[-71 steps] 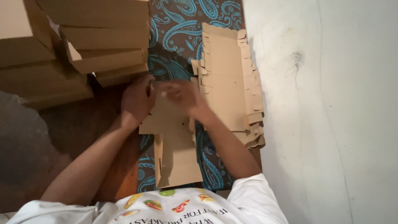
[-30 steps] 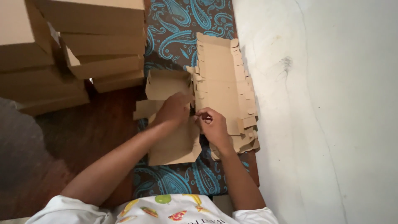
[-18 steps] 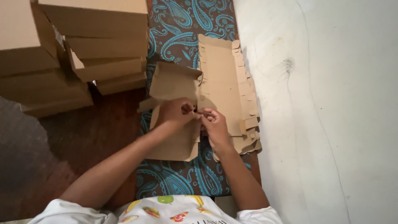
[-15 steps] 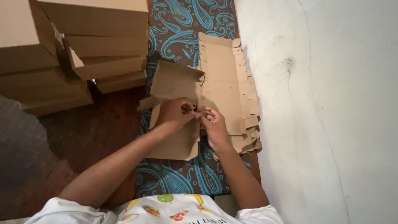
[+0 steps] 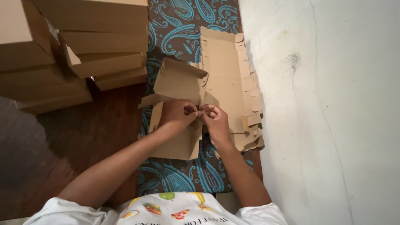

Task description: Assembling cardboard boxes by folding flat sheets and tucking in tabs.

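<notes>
A flat die-cut brown cardboard box blank (image 5: 177, 83) lies on the blue paisley cloth (image 5: 179, 29), its far panel folded up towards me. My left hand (image 5: 178, 113) pinches the blank's right edge near its middle. My right hand (image 5: 213, 118) meets it there, fingertips closed on the same edge or a small tab. Both hands touch each other. To the right lies a stack of flat cardboard blanks (image 5: 233, 83) with scalloped edges; my right wrist rests over its near end.
Folded brown cardboard boxes (image 5: 96, 46) are piled at the upper left on a dark wooden floor (image 5: 91, 137). A white wall or floor surface (image 5: 333, 104) fills the right side. My white printed shirt (image 5: 175, 210) shows at the bottom.
The blank has moved from under my hands to beside the stack, and its far panel has lifted upright. Both hands came together on its right edge and stay pinched there.
</notes>
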